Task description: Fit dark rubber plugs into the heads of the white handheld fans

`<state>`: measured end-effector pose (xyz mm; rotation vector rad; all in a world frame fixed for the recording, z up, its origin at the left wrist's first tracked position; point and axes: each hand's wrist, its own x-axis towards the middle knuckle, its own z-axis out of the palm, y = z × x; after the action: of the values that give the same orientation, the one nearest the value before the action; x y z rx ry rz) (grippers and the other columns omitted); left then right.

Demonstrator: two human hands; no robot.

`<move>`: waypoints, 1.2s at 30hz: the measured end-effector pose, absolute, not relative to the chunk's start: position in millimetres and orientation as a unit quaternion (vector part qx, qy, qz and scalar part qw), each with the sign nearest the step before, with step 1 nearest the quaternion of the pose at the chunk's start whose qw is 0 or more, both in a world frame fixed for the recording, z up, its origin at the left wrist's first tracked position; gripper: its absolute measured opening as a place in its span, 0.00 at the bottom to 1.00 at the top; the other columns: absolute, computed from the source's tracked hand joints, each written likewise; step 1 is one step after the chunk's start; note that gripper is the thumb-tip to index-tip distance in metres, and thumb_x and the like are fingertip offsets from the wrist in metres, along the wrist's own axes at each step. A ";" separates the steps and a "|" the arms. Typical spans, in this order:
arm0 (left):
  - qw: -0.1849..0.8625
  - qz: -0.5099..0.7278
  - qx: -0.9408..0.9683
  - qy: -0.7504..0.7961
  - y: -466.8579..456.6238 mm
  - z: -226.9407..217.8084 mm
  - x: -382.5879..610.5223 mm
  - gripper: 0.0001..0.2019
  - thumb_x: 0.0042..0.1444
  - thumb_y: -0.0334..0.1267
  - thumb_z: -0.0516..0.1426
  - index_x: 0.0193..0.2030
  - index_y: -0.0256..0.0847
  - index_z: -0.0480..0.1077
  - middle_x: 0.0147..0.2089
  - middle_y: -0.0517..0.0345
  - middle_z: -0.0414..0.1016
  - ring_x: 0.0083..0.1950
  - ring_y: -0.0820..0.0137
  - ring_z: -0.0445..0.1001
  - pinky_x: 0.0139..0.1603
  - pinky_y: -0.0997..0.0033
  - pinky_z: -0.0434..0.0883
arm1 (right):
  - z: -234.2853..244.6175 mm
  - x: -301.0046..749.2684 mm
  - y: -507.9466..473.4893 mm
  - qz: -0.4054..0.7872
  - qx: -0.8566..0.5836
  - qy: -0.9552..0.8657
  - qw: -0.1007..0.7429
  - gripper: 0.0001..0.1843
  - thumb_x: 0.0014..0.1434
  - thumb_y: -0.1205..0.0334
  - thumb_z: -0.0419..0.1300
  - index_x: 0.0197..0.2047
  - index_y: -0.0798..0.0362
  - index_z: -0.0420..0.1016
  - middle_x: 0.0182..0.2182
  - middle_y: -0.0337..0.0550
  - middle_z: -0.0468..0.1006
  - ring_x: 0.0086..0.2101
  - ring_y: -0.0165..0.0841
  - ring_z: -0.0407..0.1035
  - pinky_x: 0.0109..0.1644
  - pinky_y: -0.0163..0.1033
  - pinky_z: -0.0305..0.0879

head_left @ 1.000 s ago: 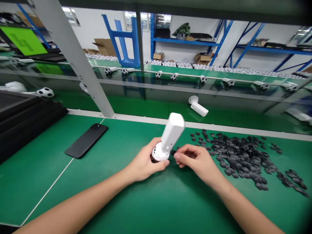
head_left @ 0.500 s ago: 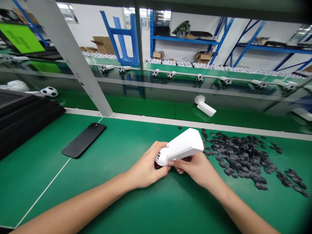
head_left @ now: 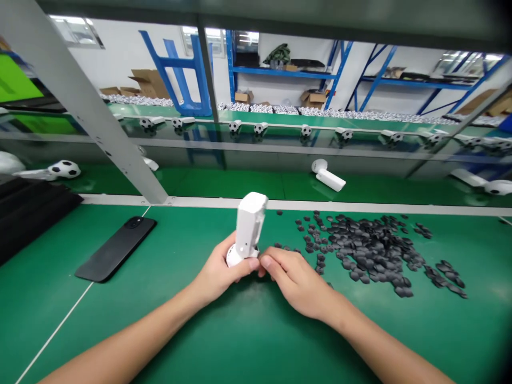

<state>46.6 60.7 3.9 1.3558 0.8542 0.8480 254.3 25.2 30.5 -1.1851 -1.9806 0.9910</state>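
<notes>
My left hand [head_left: 218,274] is closed around the round base of a white plastic housing [head_left: 248,224], whose boxy handle part points up. Close against its lower right side is my right hand [head_left: 300,280], its thumb and fingertips pinched together. Whatever lies between those fingertips, if anything, is hidden. Many small black pieces [head_left: 372,242] lie in a loose pile on the green tabletop, to the right of my right hand.
A black phone [head_left: 116,249] lies at the left, near black trays [head_left: 32,216]. Beyond the pale table edge [head_left: 280,204], another white housing [head_left: 328,176] rests on a green belt. Farther back stands a row of soccer-ball-patterned pieces [head_left: 260,128]. A slanted metal post [head_left: 100,128] rises at left.
The white housing has swung from leaning right to nearly upright in my left hand. My right hand has moved off its underside to its lower right side. The view has shifted right.
</notes>
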 end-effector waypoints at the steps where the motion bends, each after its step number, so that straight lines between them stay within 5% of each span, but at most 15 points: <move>1: 0.618 0.375 0.568 0.394 62.8 4.4 46.3 0.21 0.58 0.49 0.66 0.52 0.39 0.69 0.36 0.59 0.74 0.24 0.78 0.65 0.22 0.78 0.62 | 32.2 259.8 27.6 0.362 -0.447 -0.757 0.311 0.20 0.78 0.55 0.46 0.41 0.50 0.76 0.37 0.39 0.80 0.38 0.33 0.73 0.44 0.38 0.64; 7: 0.552 0.416 0.536 0.484 96.1 6.6 44.7 0.23 0.58 0.52 0.62 0.54 0.40 0.68 0.41 0.52 0.78 0.19 0.80 0.61 0.15 0.79 0.53 | 31.1 325.5 58.1 0.267 -0.537 -0.703 0.382 0.22 0.77 0.50 0.45 0.46 0.50 0.78 0.37 0.41 0.82 0.35 0.35 0.74 0.42 0.39 0.66; 12: 0.425 0.424 0.587 0.543 166.5 15.3 46.5 0.24 0.62 0.57 0.53 0.59 0.45 0.62 0.43 0.55 0.75 0.24 0.74 0.68 0.20 0.75 0.61 | 26.4 384.6 78.3 0.150 -0.625 -0.660 0.388 0.23 0.76 0.50 0.45 0.47 0.52 0.79 0.40 0.45 0.83 0.41 0.39 0.76 0.46 0.42 0.68; 16: 0.283 0.390 0.619 0.621 231.8 26.1 42.2 0.25 0.57 0.55 0.57 0.53 0.40 0.66 0.48 0.45 0.75 0.45 0.55 0.77 0.39 0.62 0.73 | 23.0 397.6 82.7 0.106 -0.632 -0.673 0.369 0.24 0.76 0.54 0.44 0.49 0.55 0.79 0.46 0.52 0.82 0.50 0.43 0.75 0.56 0.48 0.68; 18: 0.212 0.355 0.633 0.655 254.9 26.0 38.9 0.26 0.52 0.57 0.61 0.48 0.37 0.69 0.53 0.35 0.74 0.59 0.40 0.70 0.52 0.48 0.70 | 19.4 388.5 81.1 0.096 -0.624 -0.685 0.364 0.25 0.76 0.54 0.44 0.54 0.56 0.78 0.52 0.54 0.80 0.54 0.44 0.72 0.62 0.49 0.65; 21: 0.135 0.309 0.650 0.681 272.1 16.1 37.4 0.29 0.52 0.60 0.60 0.48 0.34 0.71 0.59 0.25 0.69 0.66 0.28 0.60 0.62 0.33 0.59 | 9.4 362.7 76.8 0.092 -0.611 -0.709 0.341 0.27 0.76 0.52 0.44 0.64 0.58 0.73 0.62 0.57 0.74 0.63 0.44 0.65 0.70 0.48 0.58; 27: 0.061 0.287 0.692 0.660 266.7 -6.2 36.2 0.32 0.61 0.57 0.54 0.64 0.37 0.65 0.67 0.30 0.62 0.68 0.34 0.60 0.65 0.33 0.57 | -10.4 324.8 81.5 0.118 -0.664 -0.713 0.192 0.49 0.72 0.35 0.45 0.76 0.71 0.52 0.76 0.67 0.45 0.74 0.55 0.39 0.76 0.57 0.43; 36: 0.052 0.300 0.755 0.581 210.5 -17.3 24.7 0.24 0.64 0.54 0.53 0.61 0.43 0.67 0.65 0.42 0.64 0.68 0.48 0.65 0.66 0.48 0.64 | -14.2 318.7 82.9 0.090 -0.688 -0.703 0.160 0.51 0.71 0.32 0.42 0.76 0.71 0.52 0.75 0.67 0.46 0.74 0.55 0.40 0.76 0.57 0.39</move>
<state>24.7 210.5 -17.3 2.2959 1.7661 0.9119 318.7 82.9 -14.2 -1.9644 -2.0076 0.2571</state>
